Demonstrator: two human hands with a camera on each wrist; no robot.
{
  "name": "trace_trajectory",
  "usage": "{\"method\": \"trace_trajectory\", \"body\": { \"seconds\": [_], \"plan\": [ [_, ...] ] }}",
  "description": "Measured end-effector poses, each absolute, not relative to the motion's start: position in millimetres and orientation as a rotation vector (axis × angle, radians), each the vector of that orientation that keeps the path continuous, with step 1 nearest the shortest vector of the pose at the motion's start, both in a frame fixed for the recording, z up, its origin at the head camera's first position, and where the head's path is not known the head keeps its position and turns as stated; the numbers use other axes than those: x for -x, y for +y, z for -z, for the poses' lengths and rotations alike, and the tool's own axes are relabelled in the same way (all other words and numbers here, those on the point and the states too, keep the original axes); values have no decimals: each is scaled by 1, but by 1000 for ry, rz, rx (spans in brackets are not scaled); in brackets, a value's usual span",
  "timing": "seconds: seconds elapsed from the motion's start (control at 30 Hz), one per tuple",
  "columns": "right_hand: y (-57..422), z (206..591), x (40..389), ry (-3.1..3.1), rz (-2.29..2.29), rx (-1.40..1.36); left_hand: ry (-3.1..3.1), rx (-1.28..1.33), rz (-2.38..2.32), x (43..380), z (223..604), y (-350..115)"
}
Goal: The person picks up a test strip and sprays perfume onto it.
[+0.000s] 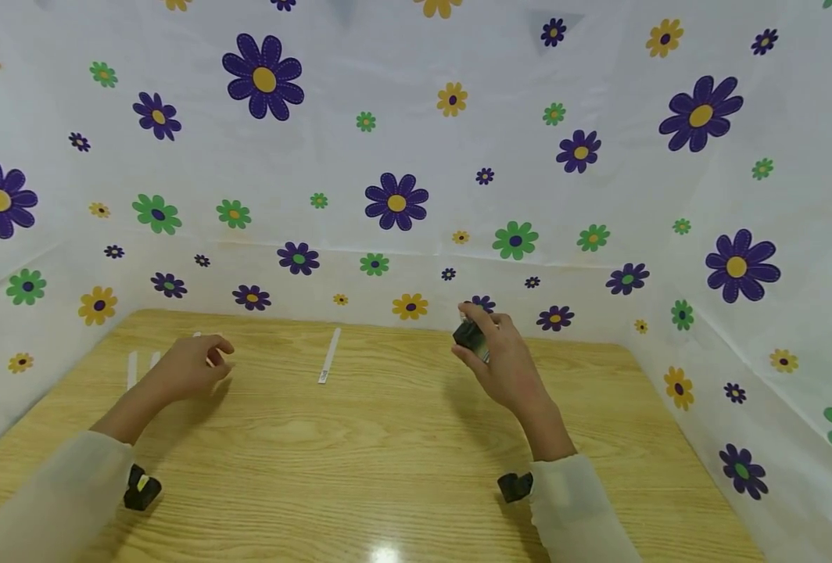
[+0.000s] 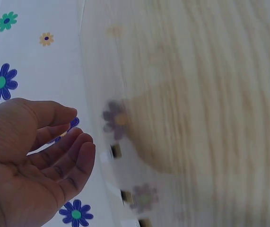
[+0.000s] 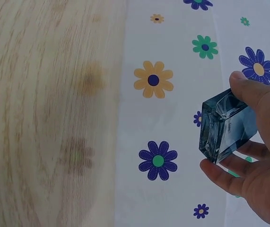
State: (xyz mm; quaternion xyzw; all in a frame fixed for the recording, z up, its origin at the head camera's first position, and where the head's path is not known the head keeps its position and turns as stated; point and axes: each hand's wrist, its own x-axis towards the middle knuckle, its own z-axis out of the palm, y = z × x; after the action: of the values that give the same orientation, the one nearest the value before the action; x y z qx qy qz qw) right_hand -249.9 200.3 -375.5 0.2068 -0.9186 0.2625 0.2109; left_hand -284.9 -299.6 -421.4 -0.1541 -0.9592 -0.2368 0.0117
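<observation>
A thick, blue-tinted glass bottle like a perfume bottle [image 3: 227, 125] is in my right hand [image 1: 503, 363], held above the far right part of the table. Thumb and fingers grip its sides; in the head view it looks dark and partly covered by the hand. My left hand [image 1: 194, 363] hovers over the left of the table with loosely bent fingers and nothing in them. Beside and partly behind it lie narrow white strips [image 1: 131, 369]. Between the two hands another white strip [image 1: 329, 353] lies on the wood, with a small printed mark at its near end.
The wood-grain table [image 1: 360, 453] stretches between both arms. White flower-printed sheeting [image 1: 346, 156] stands behind it and along both sides. A small black device [image 1: 141, 489] is at the left cuff and another black device [image 1: 514, 486] at the right cuff.
</observation>
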Motion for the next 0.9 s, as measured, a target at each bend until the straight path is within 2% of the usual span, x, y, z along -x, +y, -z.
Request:
{"method": "trace_trajectory", "body": {
  "seconds": [0.9],
  "plan": [
    [202, 376, 251, -2561, -722, -579, -3017, 356, 654, 256, 430, -387]
  ]
}}
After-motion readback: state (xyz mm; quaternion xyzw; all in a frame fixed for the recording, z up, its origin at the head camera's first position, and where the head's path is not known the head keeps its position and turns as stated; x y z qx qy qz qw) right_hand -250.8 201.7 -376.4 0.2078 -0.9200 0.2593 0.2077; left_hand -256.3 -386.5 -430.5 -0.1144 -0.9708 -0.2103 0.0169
